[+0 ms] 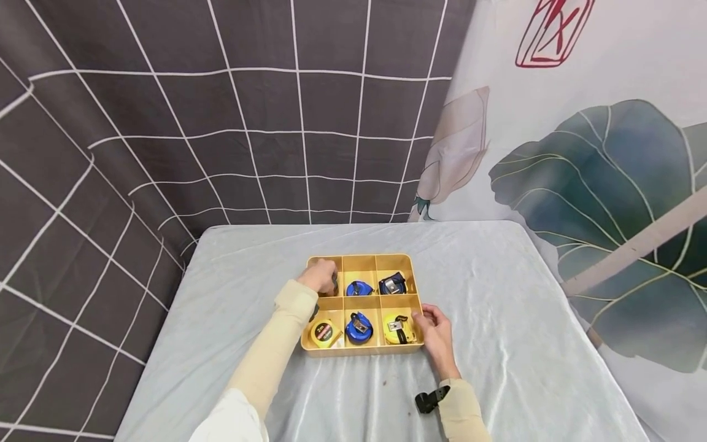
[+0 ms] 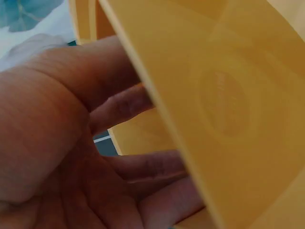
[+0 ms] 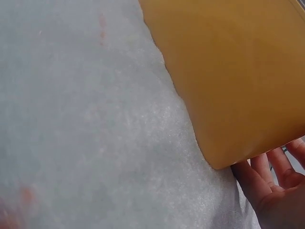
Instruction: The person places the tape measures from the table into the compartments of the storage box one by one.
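A yellow tray (image 1: 364, 352) divided into two rows of compartments lies on the table. My left hand (image 1: 319, 276) reaches down into its back left compartment, beside a small dark thing (image 1: 334, 279). In the left wrist view the fingers (image 2: 119, 107) pass behind a yellow wall, which hides their tips. My right hand (image 1: 439, 337) holds the tray's right side near the front, one digit over the rim; fingers (image 3: 250, 183) touch the outer wall. Tape measures lie in the compartments: yellow (image 1: 324, 333) front left, blue (image 1: 359, 328) front middle, yellow (image 1: 400, 329) front right.
In the back row a blue tape measure (image 1: 359, 288) lies in the middle compartment and a dark blue one (image 1: 393, 283) at the right. A pale cloth (image 1: 508, 344) covers the table. A dark checked curtain (image 1: 265, 153) hangs behind, a leaf-patterned one (image 1: 607, 184) at the right.
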Available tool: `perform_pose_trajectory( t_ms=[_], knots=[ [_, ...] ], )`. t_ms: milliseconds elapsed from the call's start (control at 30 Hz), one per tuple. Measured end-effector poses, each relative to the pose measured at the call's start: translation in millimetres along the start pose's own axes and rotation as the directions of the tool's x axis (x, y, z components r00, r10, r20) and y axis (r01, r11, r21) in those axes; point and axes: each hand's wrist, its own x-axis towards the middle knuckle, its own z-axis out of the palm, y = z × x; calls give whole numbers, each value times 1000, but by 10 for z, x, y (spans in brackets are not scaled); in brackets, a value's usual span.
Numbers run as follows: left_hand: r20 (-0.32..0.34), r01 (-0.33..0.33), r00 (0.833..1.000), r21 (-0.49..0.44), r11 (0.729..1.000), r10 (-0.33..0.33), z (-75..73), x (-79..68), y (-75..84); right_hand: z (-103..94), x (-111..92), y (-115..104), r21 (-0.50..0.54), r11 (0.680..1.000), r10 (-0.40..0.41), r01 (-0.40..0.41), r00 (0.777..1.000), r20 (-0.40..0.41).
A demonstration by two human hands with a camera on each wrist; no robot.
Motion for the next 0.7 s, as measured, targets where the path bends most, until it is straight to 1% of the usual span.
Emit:
perform_pose_trajectory(
  t_ms=[100,267,467,533,600,700],
  knots=[
    [16,4,1000,33,999,-5,36,7,-29,21,-17,-11,7,1000,-8,8,1000,10],
    [3,-6,1000,42,999,6,113,-2,-54,34,-46,-8,-10,1000,8,-8,1000,3],
    [-43,-3,999,53,999,5,134,14,-48,40,-12,-37,-25,1000,-15,15,1000,1],
    [-38,-7,999,50,999,9,134,18,-33,26,-5,-43,-44,999,-12,12,1000,-6],
    [-11,-3,1000,50,999,4,140,19,-23,12,-5,-40,-66,998,0,-1,1000,-11],
    [20,25,999,34,999,-26,145,3,-21,-2,-12,-32,-82,996,27,-27,1000,-3]
  ],
)
